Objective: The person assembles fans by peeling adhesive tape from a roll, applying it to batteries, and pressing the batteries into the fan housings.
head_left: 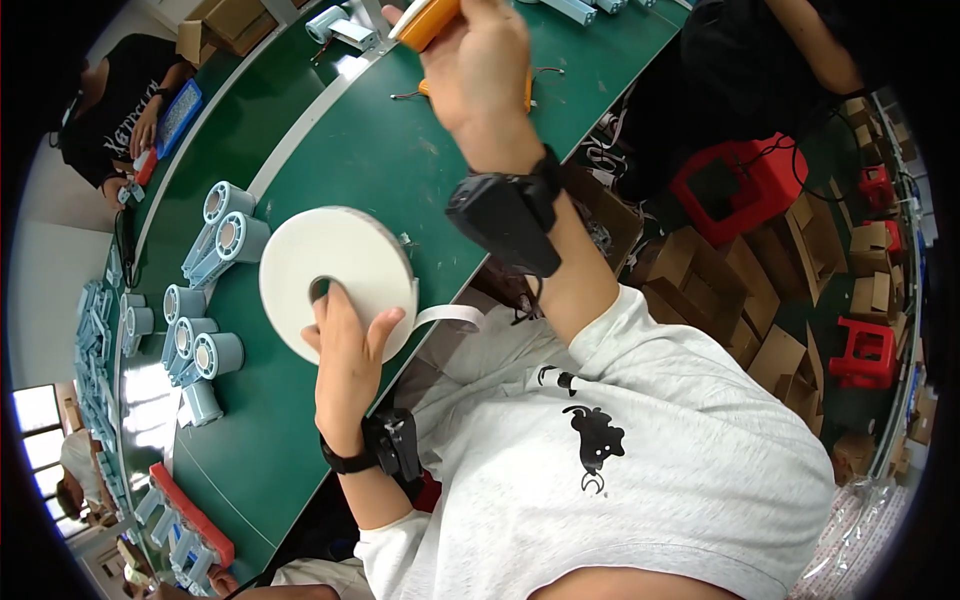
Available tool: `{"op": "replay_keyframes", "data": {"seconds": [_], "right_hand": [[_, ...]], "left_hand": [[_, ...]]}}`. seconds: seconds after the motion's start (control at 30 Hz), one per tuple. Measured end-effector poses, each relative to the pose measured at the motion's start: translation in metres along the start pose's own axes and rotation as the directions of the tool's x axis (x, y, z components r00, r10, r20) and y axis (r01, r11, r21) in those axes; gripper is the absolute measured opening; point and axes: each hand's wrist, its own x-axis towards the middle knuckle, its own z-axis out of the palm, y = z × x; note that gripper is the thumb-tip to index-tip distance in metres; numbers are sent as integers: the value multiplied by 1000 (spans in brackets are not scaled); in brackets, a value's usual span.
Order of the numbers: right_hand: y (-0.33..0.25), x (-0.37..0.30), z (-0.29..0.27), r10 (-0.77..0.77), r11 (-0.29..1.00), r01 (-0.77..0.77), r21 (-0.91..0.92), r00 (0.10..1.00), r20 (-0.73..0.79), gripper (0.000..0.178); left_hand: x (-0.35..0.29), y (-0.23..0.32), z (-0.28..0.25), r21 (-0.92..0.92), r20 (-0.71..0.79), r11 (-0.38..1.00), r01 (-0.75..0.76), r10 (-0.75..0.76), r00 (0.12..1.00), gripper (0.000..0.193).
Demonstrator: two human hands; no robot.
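A large roll of white tape point(350, 245) is upright above the green table in front of me. My left hand point(345, 355) grips it, fingers hooked into the core and thumb against the face. A loose tape end point(450, 314) curls off its right side. At the far edge of the view, my right hand point(485, 75) is closed around an orange battery pack point(430, 22) with a white strip along one side. Another orange pack point(529, 92) lies beneath that hand, mostly hidden, with thin wires and connectors out to both sides.
Pale blue round-ended plastic parts point(218, 352) stand along the table's left side. A red rack point(192, 515) with blue parts is near left. A person point(125, 105) works across the table. To the right are a red stool point(740, 185) and open cardboard boxes point(705, 285).
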Motion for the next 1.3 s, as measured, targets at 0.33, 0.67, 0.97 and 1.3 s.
{"op": "replay_keyframes", "data": {"seconds": [0.33,0.67,0.97,1.3], "right_hand": [[-20,-37,-18,397,887,-459,53,816,419,36],[-11,-81,-23,524,773,-628,83,708,472,42],[-19,-119,-17,821,517,-830,-209,412,396,38],[-38,-139,-2,912,407,-762,-504,364,188,29]], "left_hand": [[86,-70,-57,256,-518,947,-192,302,800,37],[76,-38,-75,267,50,839,475,-504,862,63],[27,-92,-74,80,22,981,-178,177,984,71],[17,-74,-76,-136,97,973,-188,202,975,48]]}}
